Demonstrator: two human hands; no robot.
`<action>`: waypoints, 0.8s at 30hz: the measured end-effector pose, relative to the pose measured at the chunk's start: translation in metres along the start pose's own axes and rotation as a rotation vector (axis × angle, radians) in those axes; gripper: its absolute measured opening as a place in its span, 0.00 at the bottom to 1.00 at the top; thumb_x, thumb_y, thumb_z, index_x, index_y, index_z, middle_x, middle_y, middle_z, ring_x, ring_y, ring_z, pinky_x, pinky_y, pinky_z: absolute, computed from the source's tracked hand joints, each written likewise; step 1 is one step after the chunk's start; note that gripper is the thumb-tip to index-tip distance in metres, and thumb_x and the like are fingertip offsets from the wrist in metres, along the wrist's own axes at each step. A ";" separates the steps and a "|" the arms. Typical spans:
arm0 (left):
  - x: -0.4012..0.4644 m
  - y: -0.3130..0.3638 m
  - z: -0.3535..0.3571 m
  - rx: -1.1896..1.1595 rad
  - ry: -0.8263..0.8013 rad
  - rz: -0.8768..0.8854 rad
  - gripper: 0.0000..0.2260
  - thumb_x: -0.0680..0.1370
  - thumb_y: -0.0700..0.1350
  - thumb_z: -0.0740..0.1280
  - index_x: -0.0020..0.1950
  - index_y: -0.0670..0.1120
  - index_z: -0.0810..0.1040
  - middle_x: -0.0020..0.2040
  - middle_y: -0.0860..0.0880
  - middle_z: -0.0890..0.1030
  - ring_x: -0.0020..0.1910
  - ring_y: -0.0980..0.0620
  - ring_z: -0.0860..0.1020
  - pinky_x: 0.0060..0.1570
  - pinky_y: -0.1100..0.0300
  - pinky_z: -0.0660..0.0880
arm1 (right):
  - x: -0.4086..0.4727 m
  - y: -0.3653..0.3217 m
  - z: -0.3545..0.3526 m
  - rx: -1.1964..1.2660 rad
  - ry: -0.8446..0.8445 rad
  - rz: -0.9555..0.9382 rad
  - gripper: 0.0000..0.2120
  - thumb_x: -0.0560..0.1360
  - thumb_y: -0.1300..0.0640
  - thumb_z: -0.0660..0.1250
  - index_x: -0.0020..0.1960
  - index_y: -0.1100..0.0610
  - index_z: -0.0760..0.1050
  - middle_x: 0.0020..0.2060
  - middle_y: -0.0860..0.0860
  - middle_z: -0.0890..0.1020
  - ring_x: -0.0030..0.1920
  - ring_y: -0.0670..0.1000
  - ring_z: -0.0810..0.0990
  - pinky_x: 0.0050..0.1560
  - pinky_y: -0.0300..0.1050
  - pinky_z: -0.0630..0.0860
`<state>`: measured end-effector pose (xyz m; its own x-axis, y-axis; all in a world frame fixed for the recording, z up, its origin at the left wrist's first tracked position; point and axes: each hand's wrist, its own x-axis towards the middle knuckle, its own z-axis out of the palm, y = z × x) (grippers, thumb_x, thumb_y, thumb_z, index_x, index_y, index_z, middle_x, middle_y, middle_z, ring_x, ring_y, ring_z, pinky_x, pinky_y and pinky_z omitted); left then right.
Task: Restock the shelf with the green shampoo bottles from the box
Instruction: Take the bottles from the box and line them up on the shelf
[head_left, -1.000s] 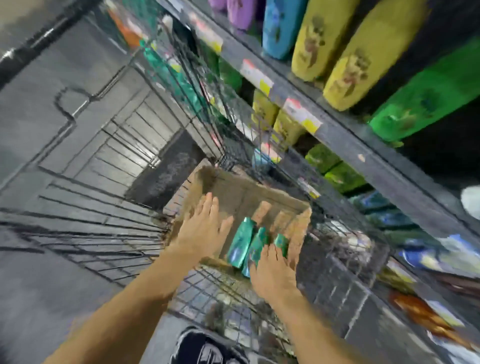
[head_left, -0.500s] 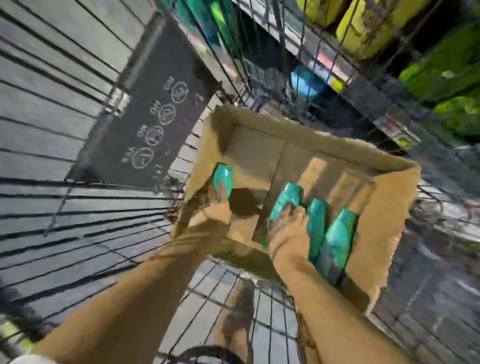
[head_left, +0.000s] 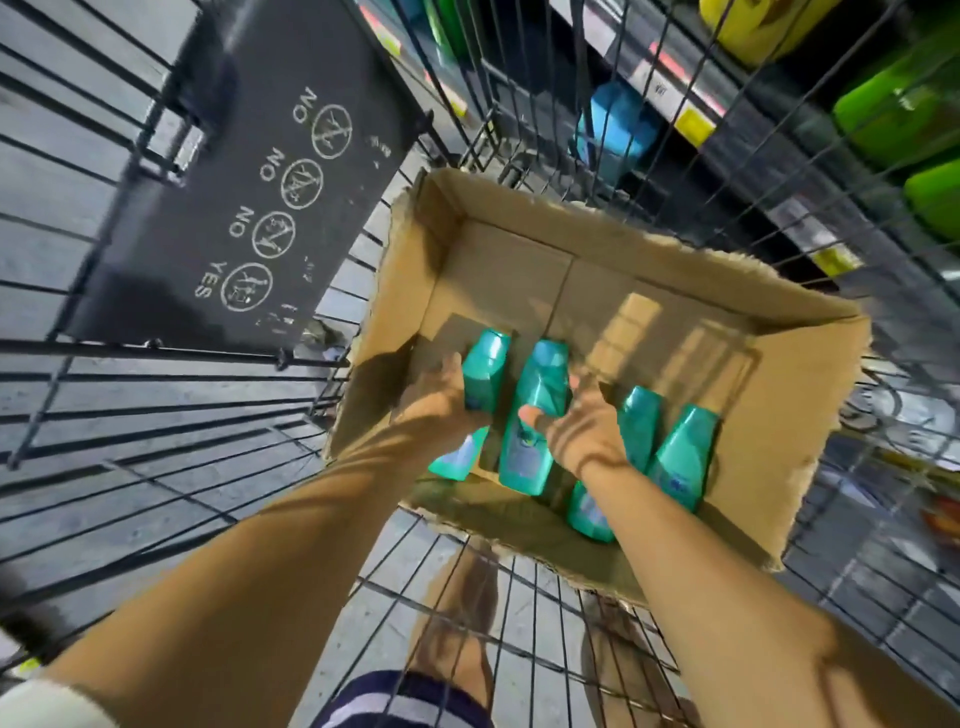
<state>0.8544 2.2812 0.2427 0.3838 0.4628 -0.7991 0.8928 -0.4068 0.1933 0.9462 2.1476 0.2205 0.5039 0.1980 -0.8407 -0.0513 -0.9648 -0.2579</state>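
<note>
An open cardboard box (head_left: 810, 426) sits in a wire cart and holds several green shampoo bottles. My left hand (head_left: 441, 402) is closed around the leftmost bottle (head_left: 485, 371), which stands tilted near the box's left wall. My right hand (head_left: 584, 428) grips the bottle beside it (head_left: 540, 384), thumb on one side and fingers on the other. Two more green bottles (head_left: 680, 457) lean by the right wall, one partly hidden under my right wrist. The shelf (head_left: 675, 98) runs along the upper right.
The cart's wire walls (head_left: 545, 104) rise between the box and the shelf. A dark folded seat flap (head_left: 249, 171) with YES/NO pictograms lies left of the box. Yellow, green and blue containers (head_left: 898, 114) stand on the shelf. My legs show below through the cart floor.
The view has dropped closer over the box. Both hands went from reaching into the box to gripping one bottle each, and the left-hand bottle now sits nearer the others.
</note>
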 end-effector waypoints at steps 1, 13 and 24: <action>-0.008 0.002 -0.003 -0.081 -0.024 0.005 0.28 0.73 0.51 0.72 0.68 0.43 0.65 0.62 0.40 0.76 0.59 0.41 0.76 0.57 0.51 0.72 | -0.004 -0.002 -0.004 0.058 -0.008 -0.028 0.31 0.72 0.49 0.72 0.68 0.60 0.67 0.63 0.57 0.77 0.60 0.56 0.77 0.58 0.45 0.72; -0.119 0.079 -0.104 -0.244 0.334 0.358 0.28 0.67 0.58 0.75 0.61 0.51 0.68 0.44 0.53 0.78 0.46 0.51 0.78 0.37 0.64 0.65 | -0.117 -0.033 -0.149 0.430 0.276 -0.437 0.26 0.66 0.45 0.75 0.55 0.35 0.63 0.45 0.38 0.77 0.45 0.44 0.80 0.44 0.48 0.76; -0.387 0.214 -0.220 -0.350 0.643 0.920 0.23 0.63 0.69 0.72 0.52 0.62 0.72 0.47 0.69 0.81 0.43 0.70 0.79 0.40 0.72 0.74 | -0.383 -0.004 -0.358 0.603 0.639 -0.963 0.20 0.69 0.47 0.73 0.56 0.40 0.68 0.50 0.35 0.81 0.48 0.39 0.81 0.45 0.37 0.78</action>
<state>0.9490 2.1885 0.7186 0.8770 0.4602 0.1381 0.1947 -0.6032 0.7735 1.0617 2.0133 0.7140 0.8650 0.4844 0.1309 0.2655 -0.2204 -0.9386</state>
